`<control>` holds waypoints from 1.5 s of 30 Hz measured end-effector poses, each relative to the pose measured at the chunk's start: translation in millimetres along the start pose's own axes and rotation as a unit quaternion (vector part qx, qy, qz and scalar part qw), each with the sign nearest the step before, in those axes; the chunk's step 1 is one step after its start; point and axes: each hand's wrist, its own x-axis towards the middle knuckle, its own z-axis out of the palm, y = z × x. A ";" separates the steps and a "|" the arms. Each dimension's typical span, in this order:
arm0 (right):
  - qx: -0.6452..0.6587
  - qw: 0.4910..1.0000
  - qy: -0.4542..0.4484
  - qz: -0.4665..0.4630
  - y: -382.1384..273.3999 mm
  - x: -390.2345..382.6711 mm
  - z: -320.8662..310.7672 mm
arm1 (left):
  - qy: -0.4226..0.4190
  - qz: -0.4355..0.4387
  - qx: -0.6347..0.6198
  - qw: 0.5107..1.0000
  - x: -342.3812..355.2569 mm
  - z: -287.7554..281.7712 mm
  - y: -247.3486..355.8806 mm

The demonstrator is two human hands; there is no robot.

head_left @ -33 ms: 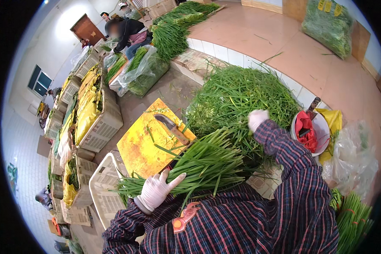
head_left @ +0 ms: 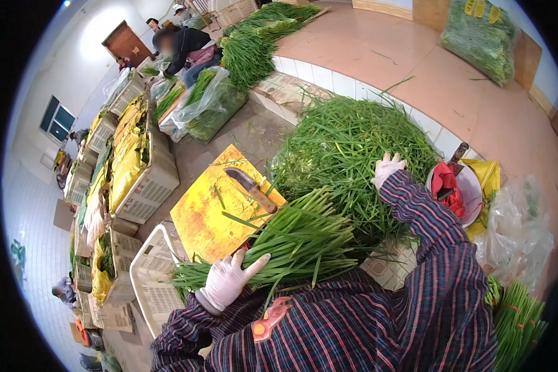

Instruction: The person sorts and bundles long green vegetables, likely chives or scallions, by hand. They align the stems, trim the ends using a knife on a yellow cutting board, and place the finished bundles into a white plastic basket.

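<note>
A thick bunch of long green leaves, looking like garlic chives [head_left: 304, 239], lies across my lap. My left hand [head_left: 229, 282], in a white glove, is closed round the bunch's left end, its thumb stretched along the leaves. My right hand [head_left: 389, 169], also gloved, rests on a large loose pile of the same greens [head_left: 353, 133] with its fingers spread. I cannot see anything held in it. Left of the pile, a yellow cutting board [head_left: 195, 214] carries leaf scraps and a knife [head_left: 251, 188] with a wooden handle.
A white plastic basket [head_left: 144, 273] stands left of the board. To my right are a white bucket [head_left: 471, 195] with red ties [head_left: 445, 189], clear plastic bags [head_left: 518, 229] and tied bunches [head_left: 518, 322]. Crates [head_left: 146, 180] line the left; another person [head_left: 189, 49] works beyond.
My right hand has shifted slightly right and away from me over the pile, and its fingers have spread from a more closed shape. The left hand keeps its hold.
</note>
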 end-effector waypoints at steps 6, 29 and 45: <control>0.218 0.888 -0.283 -0.291 -15.8 -53.1 -34.9 | -0.020 -0.048 -0.041 0.998 1.1 -0.1 2.9; 0.217 0.900 0.154 -0.345 -61.9 -67.6 -23.1 | -0.014 -0.073 -0.025 0.997 -4.6 -1.6 0.5; -0.007 0.985 -0.016 -0.172 -27.8 -53.2 -73.3 | -0.007 -0.117 -0.071 0.991 -10.7 3.8 -1.6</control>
